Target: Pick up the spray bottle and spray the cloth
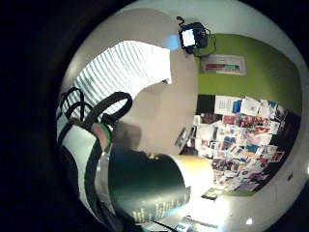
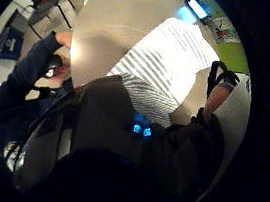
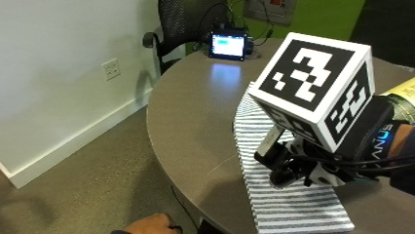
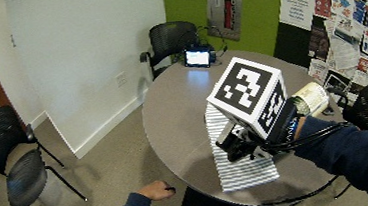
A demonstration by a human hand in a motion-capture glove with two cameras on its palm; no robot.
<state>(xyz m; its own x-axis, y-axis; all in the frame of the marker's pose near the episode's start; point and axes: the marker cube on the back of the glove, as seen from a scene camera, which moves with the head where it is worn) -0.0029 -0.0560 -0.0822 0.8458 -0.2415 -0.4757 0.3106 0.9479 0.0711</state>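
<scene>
Round grey desk (image 4: 172, 114) beside a green wall (image 4: 185, 7); gloved right hand (image 3: 379, 134), fingers curled round the spray bottle (image 1: 149, 186), above the striped cloth (image 3: 285, 204).

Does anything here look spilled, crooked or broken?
Nothing looks spilled or broken. The striped cloth lies flat on the round table, though one corner juts past the table's edge. The gloved right hand holds the spray bottle tipped on its side above the cloth.
</scene>
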